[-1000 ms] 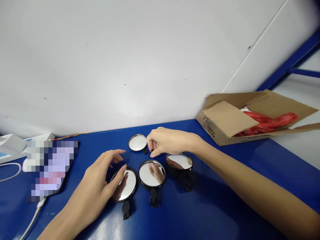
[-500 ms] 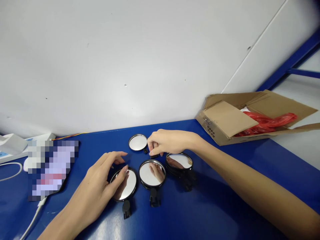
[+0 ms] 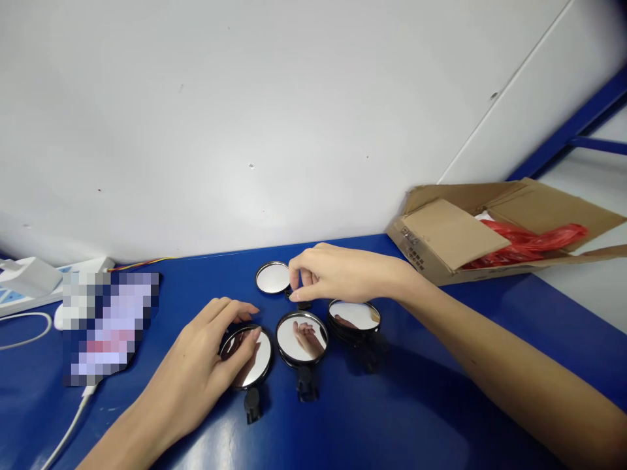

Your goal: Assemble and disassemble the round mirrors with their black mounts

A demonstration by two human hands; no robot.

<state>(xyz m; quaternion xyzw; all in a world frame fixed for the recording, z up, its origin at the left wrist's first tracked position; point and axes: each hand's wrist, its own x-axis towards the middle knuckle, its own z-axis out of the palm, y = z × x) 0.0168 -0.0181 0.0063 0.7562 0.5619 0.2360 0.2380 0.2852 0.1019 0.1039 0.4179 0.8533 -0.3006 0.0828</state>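
Note:
Several round, black-rimmed mirrors with black clamp mounts lie on the blue tabletop (image 3: 343,418). My left hand (image 3: 206,356) rests over the left mirror (image 3: 259,359), fingers apart and holding nothing; its thumb is at the glass. Just right of it lies the middle mirror (image 3: 301,336), its clamp pointing toward me. My right hand (image 3: 328,274) hovers above the black clamp (image 3: 304,305) of the far mirror (image 3: 273,279), with thumb and forefinger slightly apart and nothing visible between them. Below the right wrist sits a stack of mirrors (image 3: 353,316), partly in shadow.
An open cardboard box (image 3: 431,241) with a red plastic bag (image 3: 529,238) stands at the back right. On the left lie a blurred-out phone (image 3: 112,326) with a white cable (image 3: 71,427) and a white power strip (image 3: 88,266). A white wall (image 3: 294,117) bounds the back.
My right hand has risen slightly off the far mirror's clamp, and its thumb and forefinger have parted. My left hand stays over the left mirror. The whole view has shifted a little.

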